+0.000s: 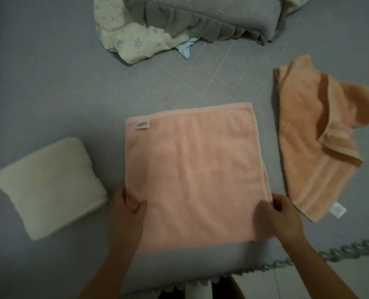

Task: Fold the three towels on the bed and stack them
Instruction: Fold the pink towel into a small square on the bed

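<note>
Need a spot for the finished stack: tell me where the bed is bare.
Bare bedspread lies beyond the white folded towel, left of the floral bedding. Crowded: narrow gaps flank the pink towel; the orange towel fills the right.

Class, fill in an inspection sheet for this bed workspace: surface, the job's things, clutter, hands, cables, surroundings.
Surface: grey quilted bedspread, flat, with a ruffled trim at its near edge.
Job's things: white towel folded, lying left; pink towel spread flat in the centre; orange towel crumpled, unfolded, lying right. No stack yet.
Clutter: floral cloth and grey ruffled pillow at the far side.
Hands: left hand at the pink towel's near left edge; right hand pinching its near right edge.
Cables: nothing seen.
Surroundings: pale floor at the lower right.
</note>
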The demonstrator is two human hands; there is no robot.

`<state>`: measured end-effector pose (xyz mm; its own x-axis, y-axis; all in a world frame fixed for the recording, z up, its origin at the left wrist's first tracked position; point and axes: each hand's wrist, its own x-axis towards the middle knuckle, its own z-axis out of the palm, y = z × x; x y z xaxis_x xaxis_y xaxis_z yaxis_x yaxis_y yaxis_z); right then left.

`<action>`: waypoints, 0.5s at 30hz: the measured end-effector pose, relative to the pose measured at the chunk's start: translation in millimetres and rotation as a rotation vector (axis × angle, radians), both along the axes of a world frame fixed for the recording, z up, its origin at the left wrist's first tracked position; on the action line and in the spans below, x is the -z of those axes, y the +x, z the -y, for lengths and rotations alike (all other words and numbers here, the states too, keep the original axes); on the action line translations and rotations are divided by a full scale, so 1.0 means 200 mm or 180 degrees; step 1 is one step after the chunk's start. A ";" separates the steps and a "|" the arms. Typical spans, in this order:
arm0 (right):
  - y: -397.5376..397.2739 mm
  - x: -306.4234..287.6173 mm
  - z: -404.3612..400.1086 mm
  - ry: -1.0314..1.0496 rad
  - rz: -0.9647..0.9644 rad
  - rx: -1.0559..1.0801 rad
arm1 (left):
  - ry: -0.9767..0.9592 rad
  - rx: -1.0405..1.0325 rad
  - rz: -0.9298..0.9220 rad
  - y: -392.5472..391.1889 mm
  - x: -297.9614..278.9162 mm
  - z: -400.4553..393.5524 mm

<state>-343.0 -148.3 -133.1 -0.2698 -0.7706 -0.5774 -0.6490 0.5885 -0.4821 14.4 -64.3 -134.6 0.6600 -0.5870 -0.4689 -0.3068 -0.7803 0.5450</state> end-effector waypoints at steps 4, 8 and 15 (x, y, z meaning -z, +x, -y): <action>-0.05 0.00 -0.24 0.0405 -0.0059 0.0037 | 0.0193 -0.0306 -0.0407 -0.04 -0.02 -0.25; -0.05 -0.02 -0.30 0.0380 -0.0070 0.0064 | 0.0320 -0.0165 -0.0618 -0.06 -0.03 -0.45; -0.15 -0.09 -0.37 -0.0043 0.0440 0.0534 | 0.0212 -0.0729 -0.0789 -0.17 -0.11 -0.66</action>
